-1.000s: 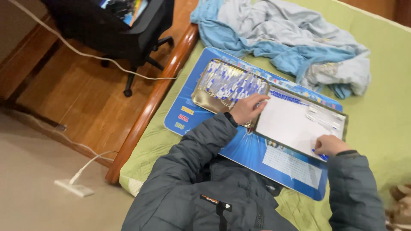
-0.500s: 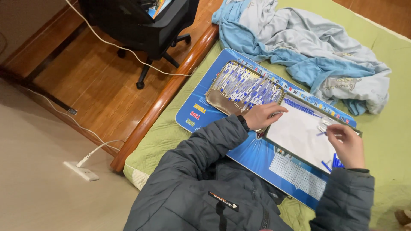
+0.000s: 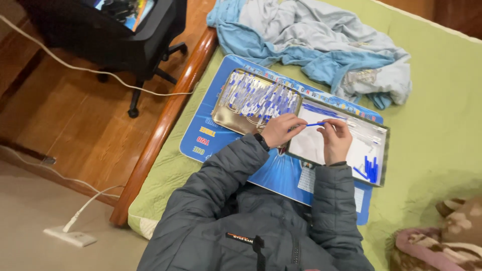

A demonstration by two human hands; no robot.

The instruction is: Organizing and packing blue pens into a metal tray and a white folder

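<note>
Together, the left hand [image 3: 281, 129] and right hand [image 3: 335, 138] are pinching a thin blue stick [image 3: 315, 124] above the white tray [image 3: 321, 150] (more blue sticks are lying at that tray's right end), beside the gold tray [image 3: 226, 118].

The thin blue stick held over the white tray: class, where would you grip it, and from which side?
Grip the blue stick at its two ends, one from each side. It lies roughly level, long and thin, between the left hand and the right hand, so pinching the ends probably keeps it steady above the white tray.
</note>
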